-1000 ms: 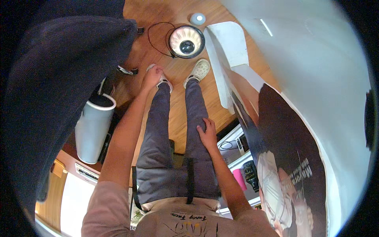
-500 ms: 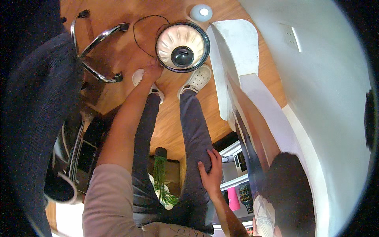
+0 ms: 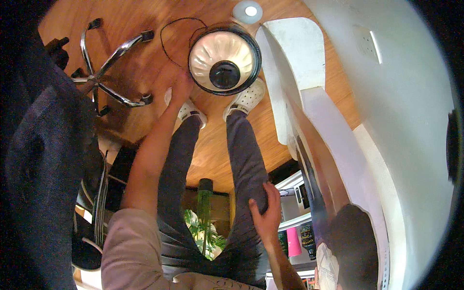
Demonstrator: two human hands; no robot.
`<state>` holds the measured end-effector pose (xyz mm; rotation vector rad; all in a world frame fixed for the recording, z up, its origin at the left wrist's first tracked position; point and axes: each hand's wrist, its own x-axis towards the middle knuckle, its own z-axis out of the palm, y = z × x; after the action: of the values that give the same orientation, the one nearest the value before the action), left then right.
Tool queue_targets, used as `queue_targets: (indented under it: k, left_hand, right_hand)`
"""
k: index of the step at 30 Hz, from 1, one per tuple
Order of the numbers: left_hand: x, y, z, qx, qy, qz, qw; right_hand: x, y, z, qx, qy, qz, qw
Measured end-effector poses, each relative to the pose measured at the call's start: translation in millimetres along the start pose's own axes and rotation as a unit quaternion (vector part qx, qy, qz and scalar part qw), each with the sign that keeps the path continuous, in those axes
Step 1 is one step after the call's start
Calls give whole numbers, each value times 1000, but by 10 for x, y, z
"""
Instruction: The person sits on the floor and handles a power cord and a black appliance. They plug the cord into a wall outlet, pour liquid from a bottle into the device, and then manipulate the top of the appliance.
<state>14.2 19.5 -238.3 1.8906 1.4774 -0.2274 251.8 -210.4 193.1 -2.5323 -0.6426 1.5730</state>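
Observation:
A round, cream, ribbed thing (image 3: 243, 50) with a black rim and a round black centre stands on the floor before my feet. My left hand (image 3: 182, 88) reaches down to its near left side, close to or at the rim. Its fingers are blurred and partly lost there, so I cannot make out a grip. My right hand (image 3: 267, 216) lies on my right leg near the knee, thumb apart from the fingers, holding nothing. A cream clog (image 3: 247, 99) on my right foot sits just below the round thing. My left clog (image 3: 189, 113) is partly covered by my left forearm.
A thin black cable (image 3: 163, 42) loops over the wooden floor. A chrome chair base (image 3: 116, 60) is at left, a white panel (image 3: 307, 53) at right beside the wall. A small grey disc with a white centre (image 3: 247, 11) lies behind. Shelves hold a pink cup (image 3: 293, 241).
The whole view has shifted slightly, showing more of the chair base. My left hand stays by the round thing's near left side and is more blurred. My right hand remains on my leg.

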Motion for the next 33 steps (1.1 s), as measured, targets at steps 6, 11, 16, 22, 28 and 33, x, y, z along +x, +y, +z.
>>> queue_targets:
  k: [6, 11, 16, 22, 28, 33]
  left_hand:
    - [-303, 1563, -1258, -203, 203, 48, 957]
    - [-464, 2218, -1431, -14, 88, 178, 980]
    - [-376, 2155, -1345, -18, 87, 191, 978]
    - [-498, 2131, -1531, -66, 133, 177, 973]
    - [-611, 1242, -1354, -114, 271, -58, 954]
    - [-322, -509, -470, -92, 175, -131, 971]
  right_hand:
    - [1200, -155, 427, 273, 53, 10, 961]
    - [1774, -492, 913, 456, 58, 5, 888]
    - [1719, -445, 1326, 442, 79, -43, 892]
    - [1892, -275, 1435, 451, 104, 8, 886]
    - [1972, -295, 1406, 441, 121, 20, 889]
    - [1921, -292, 1414, 457, 54, 34, 887]
